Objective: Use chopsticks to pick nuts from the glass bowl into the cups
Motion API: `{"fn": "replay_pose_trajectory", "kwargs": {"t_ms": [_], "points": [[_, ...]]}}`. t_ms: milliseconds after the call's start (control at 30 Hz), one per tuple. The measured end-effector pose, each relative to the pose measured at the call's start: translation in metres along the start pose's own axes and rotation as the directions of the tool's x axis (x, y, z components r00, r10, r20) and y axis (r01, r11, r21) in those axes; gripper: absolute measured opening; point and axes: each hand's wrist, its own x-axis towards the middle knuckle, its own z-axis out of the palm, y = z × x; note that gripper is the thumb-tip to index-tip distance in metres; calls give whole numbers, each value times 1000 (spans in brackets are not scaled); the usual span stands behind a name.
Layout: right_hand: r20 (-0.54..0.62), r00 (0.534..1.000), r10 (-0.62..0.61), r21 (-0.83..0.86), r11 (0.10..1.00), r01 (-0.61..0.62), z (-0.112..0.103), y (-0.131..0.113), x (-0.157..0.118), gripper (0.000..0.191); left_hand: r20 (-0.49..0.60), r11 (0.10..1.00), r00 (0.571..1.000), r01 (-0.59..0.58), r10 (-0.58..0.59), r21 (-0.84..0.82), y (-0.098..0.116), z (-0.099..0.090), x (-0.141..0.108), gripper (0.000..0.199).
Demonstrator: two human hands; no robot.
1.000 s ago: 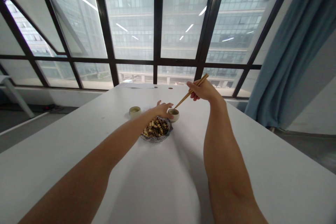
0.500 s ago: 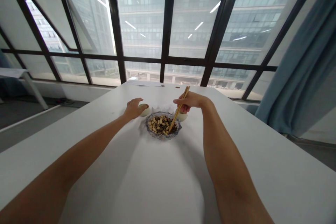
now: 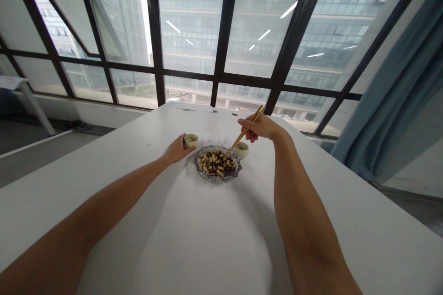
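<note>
A clear glass bowl [image 3: 218, 178] with a wavy rim holds a heap of mixed nuts and seeds [image 3: 216, 163]. Wooden chopsticks [image 3: 242, 134] slant down from my right hand [image 3: 256, 128], their tips at the back right part of the heap. Just behind the bowl on the left stands a small pale green cup [image 3: 191, 141], and my left hand [image 3: 178, 149] is wrapped round its left side. A second pale cup [image 3: 241, 150] stands at the bowl's right, below my right hand and not touched by it.
The white table [image 3: 207, 230] reaches toward the windows. Paper [image 3: 194, 107] and small flat objects lie at its far edge. A blue curtain [image 3: 387, 101] hangs at the right, and another white table [image 3: 14, 83] stands at the far left.
My right hand has moved up and right, lifting the chopstick tips from deeper in the bowl. My left hand, earlier spread beside the left cup, has closed round it.
</note>
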Motion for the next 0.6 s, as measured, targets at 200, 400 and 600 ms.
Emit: {"fn": "replay_pose_trajectory", "kwargs": {"t_ms": [200, 400, 600], "points": [[37, 999, -22, -27, 999, 23, 0, -2, -1, 43, -42, 1000, 999, -19, 20, 1, 1, 3, 1, 87], [68, 998, -9, -51, 999, 12, 3, 4, 5, 45, -37, 1000, 999, -21, 22, 18, 1, 4, 0, 86], [96, 994, 54, -51, 997, -49, 7, 3, 6, 47, -45, 999, 999, -31, 31, 5, 2, 4, 0, 84]]}}
